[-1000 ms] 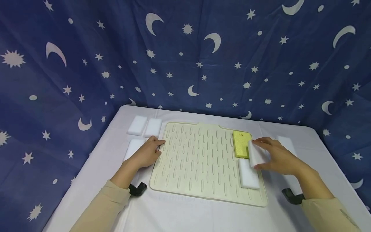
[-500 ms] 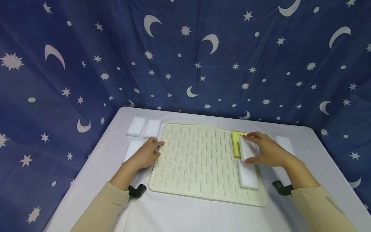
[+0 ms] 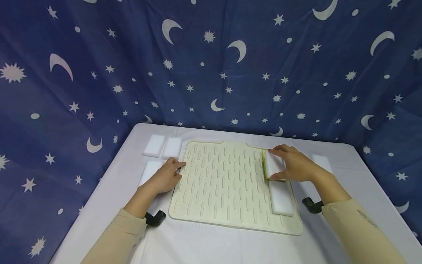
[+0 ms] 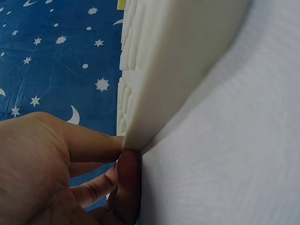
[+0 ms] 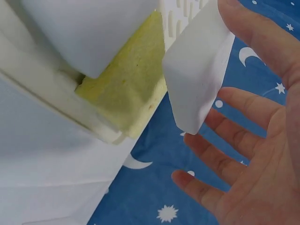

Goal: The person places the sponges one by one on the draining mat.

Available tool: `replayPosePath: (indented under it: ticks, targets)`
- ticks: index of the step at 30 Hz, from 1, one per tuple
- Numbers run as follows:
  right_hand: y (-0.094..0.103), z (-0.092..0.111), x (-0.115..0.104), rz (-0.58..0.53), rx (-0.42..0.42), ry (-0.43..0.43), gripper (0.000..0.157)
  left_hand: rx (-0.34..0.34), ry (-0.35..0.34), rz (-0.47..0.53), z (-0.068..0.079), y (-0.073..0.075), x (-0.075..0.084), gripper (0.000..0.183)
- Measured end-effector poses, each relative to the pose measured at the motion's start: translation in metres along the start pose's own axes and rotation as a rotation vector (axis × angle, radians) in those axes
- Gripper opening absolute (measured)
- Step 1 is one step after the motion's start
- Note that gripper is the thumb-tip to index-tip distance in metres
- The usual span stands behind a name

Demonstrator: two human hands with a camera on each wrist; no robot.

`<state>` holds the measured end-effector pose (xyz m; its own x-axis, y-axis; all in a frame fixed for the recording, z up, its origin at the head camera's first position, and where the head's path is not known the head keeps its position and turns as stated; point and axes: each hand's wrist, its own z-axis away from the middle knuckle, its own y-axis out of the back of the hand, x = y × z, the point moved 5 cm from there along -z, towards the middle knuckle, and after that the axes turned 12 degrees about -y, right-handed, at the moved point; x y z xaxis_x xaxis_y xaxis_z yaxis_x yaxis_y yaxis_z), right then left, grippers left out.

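A cream ridged mat (image 3: 224, 183) lies on the white-covered table. At its left edge my left hand (image 3: 167, 176) pinches the rim between thumb and fingers, as the left wrist view (image 4: 70, 164) shows. My right hand (image 3: 295, 163) grips a white sponge block (image 3: 274, 164) by its edges above a yellow sponge (image 5: 133, 79) at the mat's back right. In the head view the held block hides most of the yellow one; the right wrist view shows a gap between them. Just in front, a second white sponge block (image 3: 281, 198) lies flat on the mat.
Left of the mat are white blocks, two at the back (image 3: 154, 145) and one (image 3: 151, 170) partly behind my left hand. More white shows at the right, past my right hand (image 3: 322, 163). A blue star-and-moon curtain (image 3: 197, 66) hangs around the table.
My right hand has moved left and slightly back with the white sponge block, from beside the yellow sponge to above it. The left hand keeps its place at the mat's edge.
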<state>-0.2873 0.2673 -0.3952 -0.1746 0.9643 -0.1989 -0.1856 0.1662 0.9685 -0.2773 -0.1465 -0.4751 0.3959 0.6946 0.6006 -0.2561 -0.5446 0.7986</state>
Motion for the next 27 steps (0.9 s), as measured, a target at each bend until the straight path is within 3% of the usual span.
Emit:
replayPosePath:
  ticks: [27]
  targets:
    - [-0.009,-0.041,-0.033,0.053,-0.067,-0.033,0.097,0.004,-0.006,0.001,0.000,-0.001,0.001,0.050]
